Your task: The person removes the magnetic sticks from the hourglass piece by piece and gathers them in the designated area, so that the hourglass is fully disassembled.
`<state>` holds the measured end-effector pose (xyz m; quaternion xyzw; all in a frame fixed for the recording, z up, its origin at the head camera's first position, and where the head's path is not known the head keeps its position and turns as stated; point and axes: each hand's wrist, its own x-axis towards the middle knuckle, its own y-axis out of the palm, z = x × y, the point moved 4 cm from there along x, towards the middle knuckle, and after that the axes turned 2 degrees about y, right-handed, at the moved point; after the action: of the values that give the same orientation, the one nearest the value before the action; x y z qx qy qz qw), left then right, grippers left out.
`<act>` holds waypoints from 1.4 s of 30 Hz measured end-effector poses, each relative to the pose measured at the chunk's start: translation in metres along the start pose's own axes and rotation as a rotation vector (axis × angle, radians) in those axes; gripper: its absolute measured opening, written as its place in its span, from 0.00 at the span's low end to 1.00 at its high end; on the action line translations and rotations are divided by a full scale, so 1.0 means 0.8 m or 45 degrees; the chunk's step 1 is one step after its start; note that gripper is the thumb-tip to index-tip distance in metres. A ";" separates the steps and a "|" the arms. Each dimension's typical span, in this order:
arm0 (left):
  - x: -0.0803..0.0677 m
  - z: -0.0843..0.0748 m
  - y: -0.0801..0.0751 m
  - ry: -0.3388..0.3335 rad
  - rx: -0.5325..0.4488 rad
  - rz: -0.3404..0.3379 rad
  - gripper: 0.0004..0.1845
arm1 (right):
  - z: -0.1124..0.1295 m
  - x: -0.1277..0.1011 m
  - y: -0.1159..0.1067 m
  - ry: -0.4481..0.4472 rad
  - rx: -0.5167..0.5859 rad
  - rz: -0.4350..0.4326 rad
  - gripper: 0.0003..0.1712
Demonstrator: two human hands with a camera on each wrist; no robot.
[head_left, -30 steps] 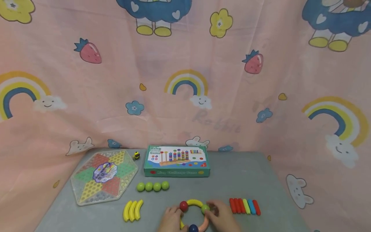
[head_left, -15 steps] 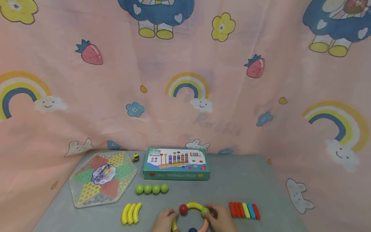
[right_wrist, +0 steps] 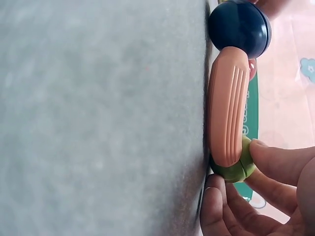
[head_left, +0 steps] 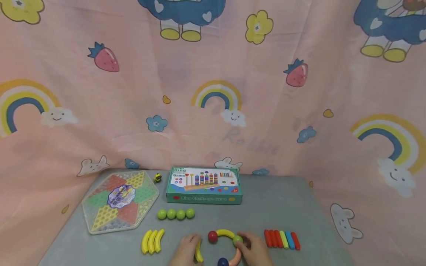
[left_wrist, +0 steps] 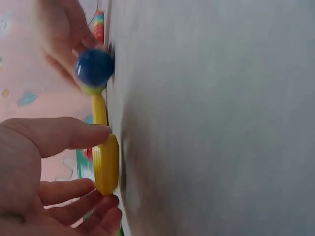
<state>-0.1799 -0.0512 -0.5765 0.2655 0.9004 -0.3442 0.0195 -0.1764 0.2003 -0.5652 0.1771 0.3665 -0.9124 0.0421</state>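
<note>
My left hand (head_left: 185,251) pinches a yellow curved stick (left_wrist: 107,164) between thumb and fingers, just left of a part-circle of balls and sticks. My right hand (head_left: 256,252) holds the green ball (right_wrist: 246,167) on that part-circle's right side, thumb on one side and fingers on the other. From the green ball, a second yellow curved stick (head_left: 225,233) runs to the red ball (head_left: 213,236). A salmon curved stick (right_wrist: 229,108) joins the green ball to the dark blue ball (right_wrist: 238,28) at the near end. The left side of the ring stands apart from the held stick.
Yellow curved sticks (head_left: 153,242) lie left, with a row of green balls (head_left: 181,214) behind. Red, green and blue short sticks (head_left: 282,239) lie right. At the back are a Ring Challenge Game box (head_left: 204,198), a hexagonal board (head_left: 120,202) and a small bee figure (head_left: 157,178).
My left hand has moved left, drawing the yellow curved stick away from the red and blue balls and opening a gap in the ring. My right hand stays at the green ball.
</note>
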 end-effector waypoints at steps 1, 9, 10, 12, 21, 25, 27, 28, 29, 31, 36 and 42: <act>-0.002 0.001 -0.005 -0.020 -0.007 -0.012 0.36 | 0.001 -0.001 0.001 0.005 -0.001 -0.004 0.22; -0.025 0.016 -0.058 0.039 0.082 -0.188 0.43 | 0.002 -0.002 -0.001 -0.049 -0.024 -0.035 0.21; -0.027 0.018 -0.063 0.051 0.110 -0.200 0.44 | 0.002 -0.002 -0.001 -0.053 -0.017 -0.026 0.21; -0.030 0.023 -0.071 0.068 0.179 -0.216 0.43 | 0.001 -0.003 -0.001 -0.055 -0.003 -0.010 0.22; -0.047 0.045 -0.093 0.111 0.481 -0.316 0.43 | 0.002 0.000 -0.002 -0.070 0.020 0.011 0.21; -0.051 0.051 -0.097 0.109 0.485 -0.301 0.41 | 0.001 0.001 -0.001 -0.073 0.030 0.023 0.22; -0.051 0.053 -0.099 0.073 0.456 -0.261 0.40 | 0.000 0.002 -0.001 -0.067 0.034 0.020 0.22; -0.050 0.054 -0.101 0.051 0.445 -0.240 0.40 | 0.000 0.002 0.000 -0.055 0.038 0.017 0.22; -0.050 0.055 -0.102 0.033 0.435 -0.221 0.39 | 0.000 0.003 0.000 -0.050 0.038 0.012 0.22; -0.050 0.056 -0.104 0.006 0.413 -0.189 0.40 | -0.001 0.004 0.001 -0.034 0.038 0.002 0.23; -0.052 0.045 -0.099 0.074 0.366 -0.206 0.41 | -0.002 0.005 0.003 -0.028 0.017 0.022 0.24; -0.036 0.004 -0.070 0.196 0.210 -0.106 0.33 | 0.002 0.003 0.005 -0.031 -0.004 0.101 0.26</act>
<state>-0.1834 -0.1011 -0.5383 0.2543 0.8781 -0.3961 -0.0858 -0.1779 0.1962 -0.5675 0.1804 0.3602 -0.9115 0.0830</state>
